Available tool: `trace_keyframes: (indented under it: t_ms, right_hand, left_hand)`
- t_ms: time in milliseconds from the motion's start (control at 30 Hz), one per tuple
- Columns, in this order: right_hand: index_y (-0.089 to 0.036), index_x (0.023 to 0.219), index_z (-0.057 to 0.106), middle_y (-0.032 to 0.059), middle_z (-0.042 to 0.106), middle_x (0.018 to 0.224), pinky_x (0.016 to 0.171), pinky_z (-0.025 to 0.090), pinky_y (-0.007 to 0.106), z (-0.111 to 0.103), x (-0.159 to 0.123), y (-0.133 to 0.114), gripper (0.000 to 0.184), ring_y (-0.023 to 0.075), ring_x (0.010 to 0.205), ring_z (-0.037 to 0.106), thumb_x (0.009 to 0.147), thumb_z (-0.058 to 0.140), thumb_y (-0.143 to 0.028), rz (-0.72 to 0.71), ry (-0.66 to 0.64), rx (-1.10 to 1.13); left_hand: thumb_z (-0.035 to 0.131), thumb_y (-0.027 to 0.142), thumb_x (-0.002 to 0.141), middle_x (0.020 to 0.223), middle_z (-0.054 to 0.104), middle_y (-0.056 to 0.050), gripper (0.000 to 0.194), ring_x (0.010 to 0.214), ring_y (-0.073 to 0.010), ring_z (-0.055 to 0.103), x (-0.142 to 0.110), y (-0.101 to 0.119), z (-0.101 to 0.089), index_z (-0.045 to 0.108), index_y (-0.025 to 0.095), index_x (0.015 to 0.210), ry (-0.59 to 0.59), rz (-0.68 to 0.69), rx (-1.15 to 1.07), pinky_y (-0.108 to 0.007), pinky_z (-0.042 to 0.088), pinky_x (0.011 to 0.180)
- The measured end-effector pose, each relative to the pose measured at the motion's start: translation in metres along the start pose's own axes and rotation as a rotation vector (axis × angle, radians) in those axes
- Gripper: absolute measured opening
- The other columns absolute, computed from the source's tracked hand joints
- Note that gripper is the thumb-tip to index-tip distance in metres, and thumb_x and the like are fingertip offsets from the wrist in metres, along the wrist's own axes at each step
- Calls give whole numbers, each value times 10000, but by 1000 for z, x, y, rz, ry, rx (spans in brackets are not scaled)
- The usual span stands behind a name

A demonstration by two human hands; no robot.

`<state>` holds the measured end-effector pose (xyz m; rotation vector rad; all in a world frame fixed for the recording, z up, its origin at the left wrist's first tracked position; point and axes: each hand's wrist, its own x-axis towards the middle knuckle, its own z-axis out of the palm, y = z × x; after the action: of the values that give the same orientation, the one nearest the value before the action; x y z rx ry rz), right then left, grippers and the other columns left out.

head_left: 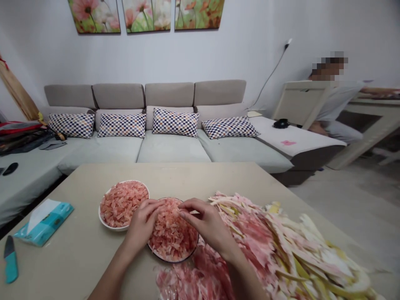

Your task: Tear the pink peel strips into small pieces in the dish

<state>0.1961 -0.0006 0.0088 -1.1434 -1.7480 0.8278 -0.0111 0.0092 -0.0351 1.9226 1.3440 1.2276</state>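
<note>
A round dark-rimmed plate [173, 261] heaped with pink pomelo pulp [173, 233] stands on the table before me. My left hand [144, 218] reaches over its left side, thumb and fingers closed on pulp near the top of the heap. From the right, my right hand [204, 221] bends over the same heap, its thumb and fingertips pinched at a bit of pulp. What exactly lies between the fingertips is too small to make out. Just behind my left hand is a white bowl [100, 214], also piled with pulp.
Pomelo peels and membranes [275, 250] spread over the table's right side. On the left lie a tissue pack [46, 221] and a teal-handled knife [11, 260]. Beyond the table [175, 171] runs a grey sofa [171, 148]. A person [334, 106] sits at a desk far right.
</note>
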Motion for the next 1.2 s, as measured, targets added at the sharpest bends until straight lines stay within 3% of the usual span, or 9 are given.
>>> trace_keyframes:
  t_ms: [233,500,600,833,967,1200]
  right_hand:
    - [-225,925,688,34,714,956,762,538,283,22,-2,0,142,176,863,660,783,682,-220,-39,31,111]
    - [-203,825,647,11,688,832,670,514,245,27,-3,2,104,153,750,635,744,711,-213,-15,53,168]
    - [-191,782,650,5,676,766,624,511,238,28,-1,3,78,145,681,624,749,704,-237,49,66,252]
    - [-203,885,708,34,720,918,748,534,269,26,0,2,130,172,827,659,770,696,-262,-15,-42,195]
    - [-206,903,717,28,732,909,740,537,266,26,0,4,132,169,815,668,787,676,-254,10,-49,177]
    - [-220,937,738,37,745,958,810,516,287,26,1,1,180,188,906,672,876,588,-299,-18,-70,139]
  left_hand:
    - [658,385,812,1148,698,-101,313,1065,-254,644,-10,29,3,695,202,1064,-146,-242,-517,-367,515,917]
    - [709,406,776,1157,689,-103,371,1034,-249,660,-13,32,4,684,212,1093,-243,-401,-884,-376,517,914]
    - [754,379,732,1106,698,-106,378,997,-249,668,-12,31,7,689,185,1051,-224,-374,-884,-373,529,887]
    - [740,371,726,927,724,-74,276,898,-219,676,-9,22,11,685,156,891,0,-317,-588,-315,531,836]
    - [720,348,742,913,719,-59,221,903,-209,671,-9,20,10,679,167,862,11,-256,-561,-304,526,842]
    - [716,330,743,870,702,-39,210,779,-174,673,-7,21,9,665,164,860,24,-297,-614,-291,556,752]
